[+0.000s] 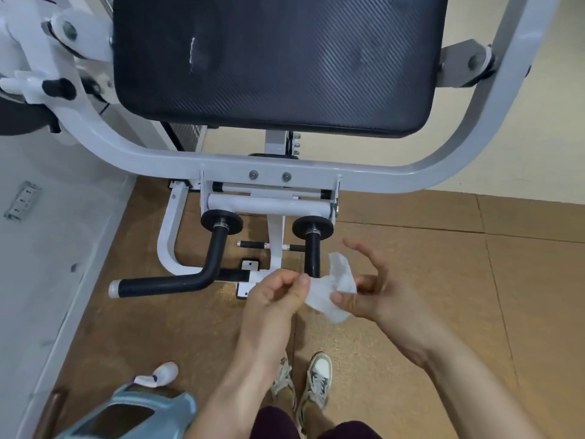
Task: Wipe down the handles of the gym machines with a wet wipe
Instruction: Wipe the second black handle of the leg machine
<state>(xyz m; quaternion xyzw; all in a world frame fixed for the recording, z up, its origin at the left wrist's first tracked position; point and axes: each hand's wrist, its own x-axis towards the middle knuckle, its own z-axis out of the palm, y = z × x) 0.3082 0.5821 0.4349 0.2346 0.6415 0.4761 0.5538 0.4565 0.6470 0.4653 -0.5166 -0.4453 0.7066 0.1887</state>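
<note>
At the bottom edge, dark shorts and a pair of sneakers (318,381) are seen on the brown floor (427,264), with a light blue bag (136,413) beside them on the left. Above these, a crumpled white wet wipe (332,289) is held between both hands. Its left edge is pinched between thumb and forefinger of the left hand (278,293), whose other fingers are curled in. Its right part is pinched under the thumb of the right hand (376,293), while that hand's upper fingers are spread and raised. The wipe is held just in front of the lower end of the black right handle (312,251); whether they touch cannot be told. The black left handle (177,285), bent outward and capped in silver, is left well apart from the wipe. Further back, both handles are hung from the white tubular frame (285,167), behind which a black padded cushion (275,58) is mounted.
</note>
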